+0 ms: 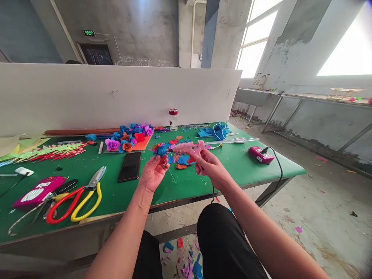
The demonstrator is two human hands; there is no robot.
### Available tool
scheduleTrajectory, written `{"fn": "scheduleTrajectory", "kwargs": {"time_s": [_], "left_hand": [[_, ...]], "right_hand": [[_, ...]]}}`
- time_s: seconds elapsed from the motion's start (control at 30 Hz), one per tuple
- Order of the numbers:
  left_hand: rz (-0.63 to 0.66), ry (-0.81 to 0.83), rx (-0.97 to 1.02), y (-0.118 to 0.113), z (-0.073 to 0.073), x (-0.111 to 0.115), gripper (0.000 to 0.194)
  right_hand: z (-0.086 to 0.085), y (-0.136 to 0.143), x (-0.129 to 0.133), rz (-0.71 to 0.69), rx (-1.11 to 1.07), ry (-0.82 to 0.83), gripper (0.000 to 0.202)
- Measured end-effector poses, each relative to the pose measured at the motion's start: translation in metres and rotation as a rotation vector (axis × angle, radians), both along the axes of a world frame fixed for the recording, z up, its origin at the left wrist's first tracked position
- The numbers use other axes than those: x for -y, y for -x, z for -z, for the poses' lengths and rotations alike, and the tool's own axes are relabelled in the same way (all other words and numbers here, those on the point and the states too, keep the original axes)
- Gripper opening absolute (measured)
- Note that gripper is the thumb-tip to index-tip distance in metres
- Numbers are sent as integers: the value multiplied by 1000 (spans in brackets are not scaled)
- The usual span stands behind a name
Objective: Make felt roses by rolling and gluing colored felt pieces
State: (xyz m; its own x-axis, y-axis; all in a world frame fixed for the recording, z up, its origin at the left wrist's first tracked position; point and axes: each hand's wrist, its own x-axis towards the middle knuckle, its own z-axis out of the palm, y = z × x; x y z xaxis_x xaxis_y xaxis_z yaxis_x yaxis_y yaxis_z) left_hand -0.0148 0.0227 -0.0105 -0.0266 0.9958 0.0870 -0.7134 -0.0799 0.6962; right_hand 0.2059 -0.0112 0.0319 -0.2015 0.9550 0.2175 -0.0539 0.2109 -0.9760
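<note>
My left hand is closed on a blue paper flower, held up over the table's front part. In my right hand is a pink glue gun, with a long clear glue stick sticking out of its back. The gun's nozzle points left and comes up against or very near the flower; whether they touch I cannot tell. Behind and below the gun lie loose blue and orange paper petals. Finished paper flowers in blue, purple, red and orange sit in a cluster further left.
On the green table lie a black phone, red-and-yellow-handled scissors and a magenta power strip. Another magenta power strip with a plugged cord is at right. A glass jar stands before the white board.
</note>
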Motion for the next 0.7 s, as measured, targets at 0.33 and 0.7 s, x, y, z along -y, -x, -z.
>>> {"fn": "scheduleTrajectory", "kwargs": {"time_s": [0.33,0.7], "left_hand": [[34,31,90,-5,3,-3,18],[88,-39,152,-11,-4,-1,22]], "right_hand": [[2,-5,-1,12,-60,83,45],[16,-39,-15,-194,-283,305,41]]}}
